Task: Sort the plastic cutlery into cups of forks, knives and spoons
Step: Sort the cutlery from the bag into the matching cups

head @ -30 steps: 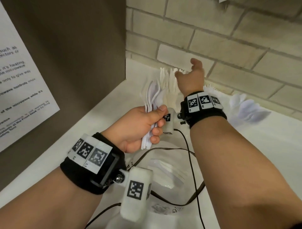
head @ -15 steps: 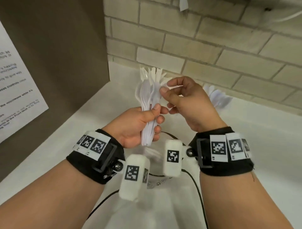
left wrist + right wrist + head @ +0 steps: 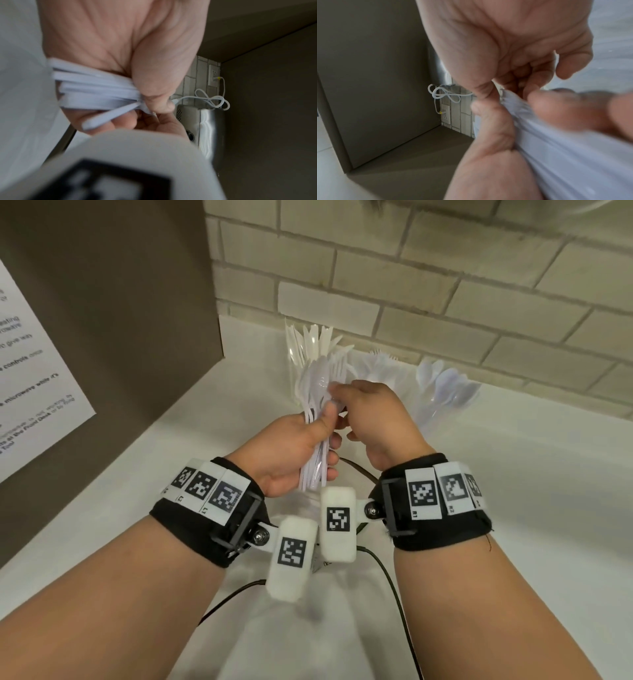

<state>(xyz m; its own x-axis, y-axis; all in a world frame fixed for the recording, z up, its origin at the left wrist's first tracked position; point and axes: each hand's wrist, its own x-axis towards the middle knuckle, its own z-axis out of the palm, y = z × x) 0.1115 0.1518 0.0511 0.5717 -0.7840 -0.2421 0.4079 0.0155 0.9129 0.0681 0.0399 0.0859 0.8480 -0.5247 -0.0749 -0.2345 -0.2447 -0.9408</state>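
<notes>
My left hand (image 3: 322, 440) grips a bundle of white plastic cutlery (image 3: 317, 392) upright by the handles, with spoon bowls and fork tines showing at its top. The left wrist view shows the handles (image 3: 96, 92) fanned under my thumb. From the right, my right hand (image 3: 339, 405) meets the bundle, thumb and fingertips pinching a piece near its neck; which kind is hidden. Against the back wall stand three clear cups: knives (image 3: 308, 344), forks (image 3: 376, 368) and spoons (image 3: 445, 388).
A brown cabinet side with a printed notice (image 3: 34, 392) walls off the left. The white counter (image 3: 531, 491) runs to the brick wall. Black cables (image 3: 394, 580) hang under my wrists. A metal appliance (image 3: 205, 128) and a wall socket (image 3: 213, 77) lie beyond.
My right hand came back from the cups at the wall to the bundle and now pinches lower among its pieces. The left hand kept its grip and stayed in place.
</notes>
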